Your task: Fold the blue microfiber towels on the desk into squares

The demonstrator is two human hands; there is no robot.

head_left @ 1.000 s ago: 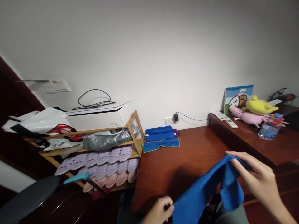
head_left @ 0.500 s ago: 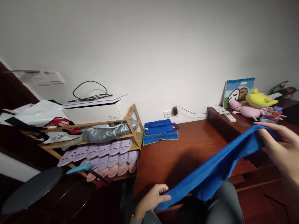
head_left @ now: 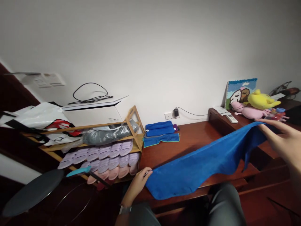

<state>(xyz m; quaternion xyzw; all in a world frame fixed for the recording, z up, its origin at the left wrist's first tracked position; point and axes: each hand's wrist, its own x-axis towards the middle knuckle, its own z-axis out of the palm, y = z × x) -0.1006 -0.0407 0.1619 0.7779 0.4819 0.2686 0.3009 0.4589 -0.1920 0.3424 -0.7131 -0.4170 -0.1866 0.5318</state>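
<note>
A blue cloth (head_left: 192,169) is stretched between my two hands above the front of the reddish-brown wooden desk (head_left: 195,135). My left hand (head_left: 138,182) pinches its left corner near the desk's front left. On the other side, my right hand (head_left: 282,136) grips the upper right end between thumb and fingers, higher than the left. The cloth's lower edge hangs loose, with folds close to my right hand. Several folded blue cloths (head_left: 160,128) lie by the wall at the desk's back left, one with a green edge.
Left of the desk stands a wooden rack (head_left: 135,125) with purple and pink slippers (head_left: 103,150) and a white box (head_left: 94,114) on top. A raised ledge at right bears a remote (head_left: 231,118), plush toys (head_left: 261,99) and a picture (head_left: 241,91). A charger (head_left: 176,112) sits in the wall socket.
My left hand has moved up and to the left, now pinching the cloth's corner. The cloth has spread out wider and flatter between my hands. My right hand has barely shifted.
</note>
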